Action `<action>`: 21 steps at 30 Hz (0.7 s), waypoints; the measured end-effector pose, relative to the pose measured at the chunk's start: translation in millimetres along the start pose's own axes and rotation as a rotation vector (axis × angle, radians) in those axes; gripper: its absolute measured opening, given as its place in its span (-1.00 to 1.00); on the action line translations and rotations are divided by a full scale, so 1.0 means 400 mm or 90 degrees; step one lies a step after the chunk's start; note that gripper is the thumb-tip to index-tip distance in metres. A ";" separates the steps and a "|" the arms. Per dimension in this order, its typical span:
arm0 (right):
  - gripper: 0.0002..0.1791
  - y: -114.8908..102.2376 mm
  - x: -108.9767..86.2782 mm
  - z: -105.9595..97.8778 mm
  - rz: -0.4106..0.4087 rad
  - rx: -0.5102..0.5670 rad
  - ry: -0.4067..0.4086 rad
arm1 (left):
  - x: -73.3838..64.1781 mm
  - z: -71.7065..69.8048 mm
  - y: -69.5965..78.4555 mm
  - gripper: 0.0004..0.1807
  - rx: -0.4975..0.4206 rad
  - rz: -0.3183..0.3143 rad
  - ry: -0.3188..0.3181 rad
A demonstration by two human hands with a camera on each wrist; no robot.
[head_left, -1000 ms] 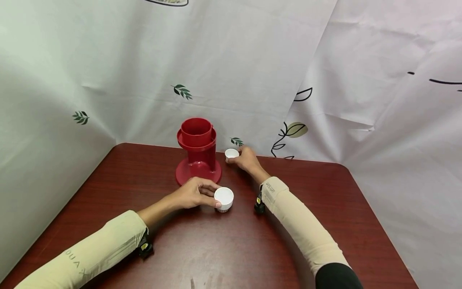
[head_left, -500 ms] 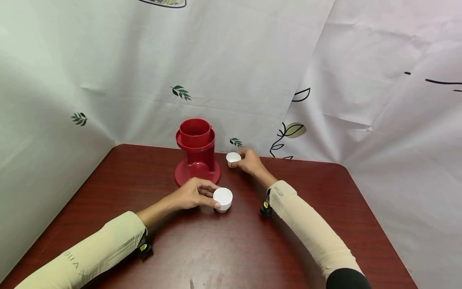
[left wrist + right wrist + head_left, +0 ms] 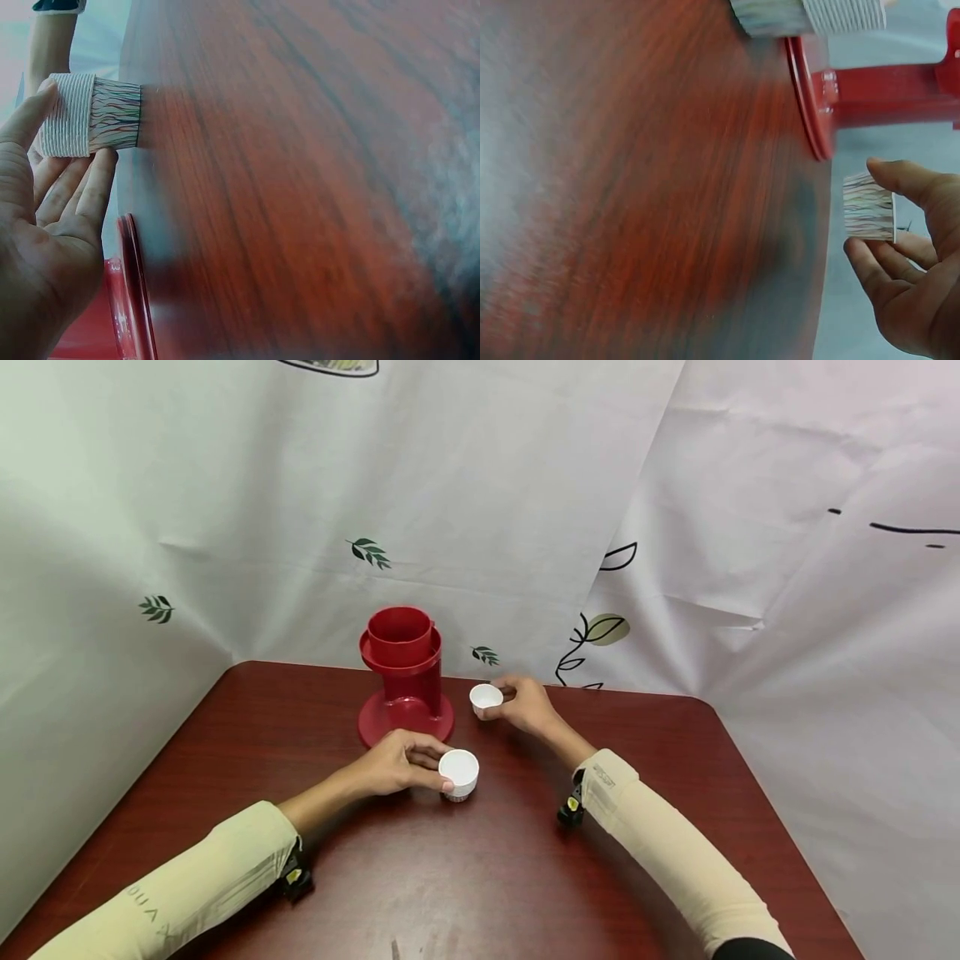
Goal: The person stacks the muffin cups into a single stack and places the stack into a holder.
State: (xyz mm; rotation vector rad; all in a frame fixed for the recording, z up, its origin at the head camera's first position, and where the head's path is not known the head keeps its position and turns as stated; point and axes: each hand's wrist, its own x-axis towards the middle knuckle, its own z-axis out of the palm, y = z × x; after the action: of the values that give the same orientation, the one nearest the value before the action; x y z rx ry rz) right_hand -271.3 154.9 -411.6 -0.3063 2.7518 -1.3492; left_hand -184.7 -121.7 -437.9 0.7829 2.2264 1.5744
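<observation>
My left hand (image 3: 405,764) grips a short stack of nested white paper baking cups (image 3: 458,774) between thumb and fingers. In the left wrist view the stack (image 3: 90,114) shows ribbed stacked rims above a wavy-line patterned wall, its base at the table surface. Farther back, my right hand (image 3: 525,703) pinches one white paper baking cup (image 3: 486,697). That single cup (image 3: 868,208) appears in the right wrist view held upright by thumb and fingers, a gap between its base and the table. Its inside looks white in the head view.
A red plastic stand (image 3: 408,689) with a round base and an open cylindrical top stands at the back, left of the single cup. The reddish-brown wooden table (image 3: 480,877) meets a white patterned cloth (image 3: 480,485) behind it.
My right hand has drawn back a little toward me with the single cup, and its forearm has shifted right. The left hand stays on the stack. The head view has shifted slightly.
</observation>
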 end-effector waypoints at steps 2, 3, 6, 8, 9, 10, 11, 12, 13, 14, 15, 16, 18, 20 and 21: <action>-0.31 -0.006 -0.013 0.000 -0.001 0.006 -0.008 | -0.001 0.000 0.001 -0.52 0.003 -0.002 0.002; -0.31 -0.009 -0.019 0.000 -0.001 0.008 -0.011 | -0.002 0.000 0.002 -0.52 0.003 -0.003 0.003; -0.32 -0.018 -0.038 0.000 -0.009 0.011 -0.020 | -0.004 0.001 0.003 -0.51 0.005 -0.005 0.004; -0.31 -0.026 -0.049 -0.001 -0.020 0.012 -0.028 | -0.004 0.001 0.002 -0.51 0.003 -0.005 0.003; -0.31 -0.029 -0.055 -0.001 -0.026 0.011 -0.031 | -0.005 0.001 0.002 -0.51 0.001 -0.005 0.002; -0.31 -0.033 -0.060 -0.002 -0.030 0.011 -0.034 | -0.005 0.001 0.001 -0.52 0.000 -0.005 0.002; -0.31 -0.035 -0.066 -0.003 -0.035 0.010 -0.035 | -0.005 0.001 0.000 -0.52 -0.002 -0.005 0.001; -0.31 -0.038 -0.071 -0.005 -0.040 0.011 -0.036 | -0.005 0.001 0.000 -0.52 -0.003 -0.004 0.000; -0.31 -0.042 -0.076 -0.006 -0.043 0.012 -0.035 | -0.004 0.002 0.000 -0.52 -0.004 -0.002 0.000; -0.31 -0.044 -0.081 -0.008 -0.046 0.014 -0.034 | -0.004 0.002 0.000 -0.52 -0.004 -0.001 0.000; -0.31 -0.046 -0.086 -0.009 -0.049 0.016 -0.033 | -0.004 0.002 0.000 -0.52 -0.005 0.001 0.000; -0.31 -0.048 -0.092 -0.011 -0.051 0.016 -0.032 | -0.003 0.002 0.000 -0.52 -0.006 0.002 0.000; -0.30 -0.055 -0.105 -0.014 -0.053 0.019 -0.034 | -0.003 0.002 0.000 -0.52 -0.006 0.004 0.001; -0.29 -0.062 -0.119 -0.016 -0.054 0.021 -0.040 | -0.005 0.002 0.000 -0.52 -0.006 0.004 0.000; -0.28 -0.065 -0.125 -0.017 -0.054 0.022 -0.044 | -0.005 0.002 0.000 -0.52 -0.007 0.005 -0.001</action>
State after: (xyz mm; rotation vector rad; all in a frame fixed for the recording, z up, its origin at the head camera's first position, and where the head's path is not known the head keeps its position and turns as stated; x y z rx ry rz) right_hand -219.3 154.9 -388.7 -0.4633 2.6847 -1.3767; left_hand -182.5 -122.3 -438.2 0.7906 2.2151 1.5874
